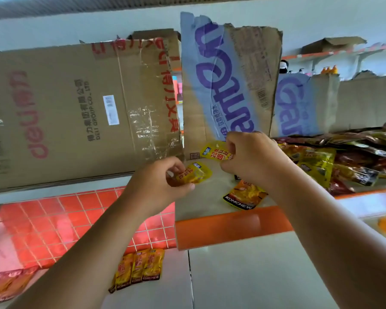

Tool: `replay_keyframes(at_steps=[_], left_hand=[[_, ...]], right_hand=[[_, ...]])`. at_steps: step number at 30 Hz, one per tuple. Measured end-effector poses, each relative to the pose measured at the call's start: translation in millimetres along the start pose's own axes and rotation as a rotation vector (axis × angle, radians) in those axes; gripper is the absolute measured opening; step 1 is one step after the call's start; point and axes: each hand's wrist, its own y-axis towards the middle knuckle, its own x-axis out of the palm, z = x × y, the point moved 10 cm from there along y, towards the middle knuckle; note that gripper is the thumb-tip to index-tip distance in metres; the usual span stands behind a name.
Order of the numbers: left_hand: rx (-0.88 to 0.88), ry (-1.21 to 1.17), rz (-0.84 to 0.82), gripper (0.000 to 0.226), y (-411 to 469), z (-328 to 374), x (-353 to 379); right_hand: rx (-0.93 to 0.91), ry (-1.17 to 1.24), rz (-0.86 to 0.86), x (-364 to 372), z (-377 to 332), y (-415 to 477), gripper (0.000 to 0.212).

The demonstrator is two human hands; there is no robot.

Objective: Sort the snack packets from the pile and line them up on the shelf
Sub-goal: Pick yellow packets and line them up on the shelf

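While the left grip [158, 182] pinches a glossy yellow packet [196, 173], the right grip [252, 159] pinches a second packet [213, 152]. Nearer lies a KONCHEW sachet [245, 195].

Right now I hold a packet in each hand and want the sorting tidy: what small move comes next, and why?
Probably lay the lower yellow packet, pinched by the left hand, on the bare shelf just under it to start a row. The upper yellow packet in the right hand looks the same sort and could follow, while the pile lies apart to the right.
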Motion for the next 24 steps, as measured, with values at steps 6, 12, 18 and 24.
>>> replay_keyframes(at_steps=[6, 12, 18, 24], left_hand=[[-0.011, -0.091, 0.251, 0.030, -37, -26, -48], [-0.013, -0.104, 0.384, 0.039, -87, -83, -96], [-0.095, -0.050, 0.361, 0.045, -138, -191, -129], [-0.233, -0.092, 0.246, 0.048, -206, -304, -126]], right_hand=[[-0.103, 0.100, 0.045, 19, -58, -8, 0.026], [-0.216, 0.135, 0.049, 51, -146, -20, 0.028], [-0.237, 0.087, 0.068, 102, -241, -38, 0.024], [-0.101, 0.127, -0.156, 223, -290, -69, 0.027]])
